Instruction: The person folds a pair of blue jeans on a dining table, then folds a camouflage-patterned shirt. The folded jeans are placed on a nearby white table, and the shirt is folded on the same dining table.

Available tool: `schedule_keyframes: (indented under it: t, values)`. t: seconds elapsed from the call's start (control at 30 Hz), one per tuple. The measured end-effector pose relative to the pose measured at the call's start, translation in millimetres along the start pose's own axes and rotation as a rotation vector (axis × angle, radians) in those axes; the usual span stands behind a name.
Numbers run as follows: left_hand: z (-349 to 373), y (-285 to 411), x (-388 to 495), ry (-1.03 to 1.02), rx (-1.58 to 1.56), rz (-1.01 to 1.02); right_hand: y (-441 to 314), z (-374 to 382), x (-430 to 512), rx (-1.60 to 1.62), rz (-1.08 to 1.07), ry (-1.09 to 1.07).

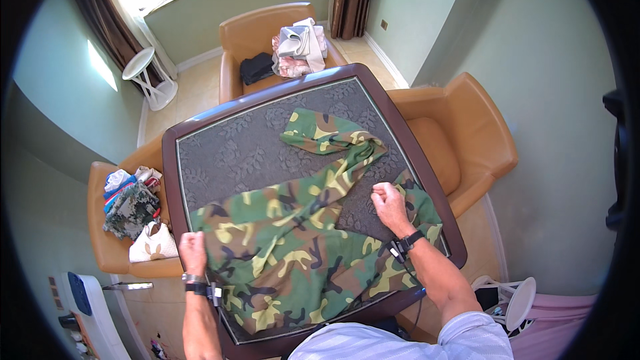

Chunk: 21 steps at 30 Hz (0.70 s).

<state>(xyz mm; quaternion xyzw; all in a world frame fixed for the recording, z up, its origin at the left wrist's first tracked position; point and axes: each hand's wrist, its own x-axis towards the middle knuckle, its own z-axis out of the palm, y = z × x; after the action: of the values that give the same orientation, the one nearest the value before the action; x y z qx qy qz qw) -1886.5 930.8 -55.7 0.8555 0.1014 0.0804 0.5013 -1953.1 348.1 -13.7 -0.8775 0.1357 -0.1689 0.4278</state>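
A green, brown and black camouflage garment [285,255] lies spread on the table in front of me, somewhat wrinkled. Two long limbs, sleeves or legs, run from its wide left part. The far limb [345,160] bends back on itself towards the table's middle. The near one [420,205] turns up along the right side. My left hand [193,252] is closed at the garment's left edge and seems to grip it. Curled fingers on my right hand [390,207] meet the inner edge of the near limb; whether they pinch the cloth is hidden.
Dark patterned cloth covers the wood-rimmed table [172,185]. Folded clothes [300,47] rest on a tan armchair [265,20] beyond it. More clothes [132,205] pile on the left armchair [100,255]. Another armchair [465,135] stands right, and a white stool [520,305] at lower right.
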Motion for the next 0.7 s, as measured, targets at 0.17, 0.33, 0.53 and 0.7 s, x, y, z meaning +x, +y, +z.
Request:
schedule_keyframes:
  t: [0.17, 0.33, 0.53, 0.7]
  values:
    - [-64, -37, -14, 0.104, -0.064, -0.356, 15, -44, -21, -0.208, -0.059, 0.178]
    - [-61, -41, -75, 0.118, -0.026, -0.413, 29, -75, -67, -0.449, -0.043, 0.180]
    - [-61, -23, -141, 0.065, -0.074, -0.417, 50, -79, -106, -0.517, 0.227, -0.013]
    - [-68, -29, -176, 0.016, -0.104, -0.370, 63, -79, -109, -0.360, 0.209, 0.056]
